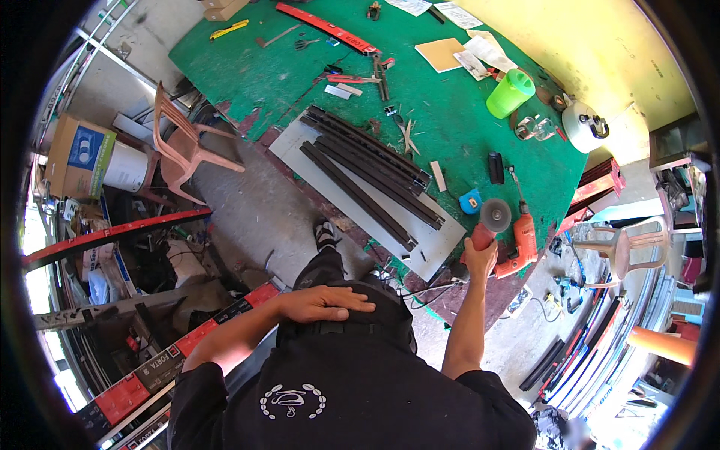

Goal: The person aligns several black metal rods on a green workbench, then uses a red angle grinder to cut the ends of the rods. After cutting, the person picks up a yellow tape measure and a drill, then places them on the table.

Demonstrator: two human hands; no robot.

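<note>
My right hand (481, 259) is wrapped round the red body of an angle grinder (485, 231), whose grey disc (495, 215) faces up at the table's right end. Flat against the front of my waist lies my left hand (327, 304), fingers stretched out, holding nothing. Just right of the grinder rests an orange power drill (523, 238) with a long chuck end. A blue tape measure (470, 201) sits beyond the disc. Several dark metal profiles (360, 196) lie side by side on a pale grey board (442, 251) along the table's near edge.
The green table (262, 75) carries scissors (408, 137), a red bar (326, 27), a green cup (511, 94), a white jug (583, 126) and papers. A plastic chair (184, 150) stands left, another chair (630, 247) right. Long red-and-black bars (127, 382) lie close on my left. A cable (435, 289) hangs by the table edge.
</note>
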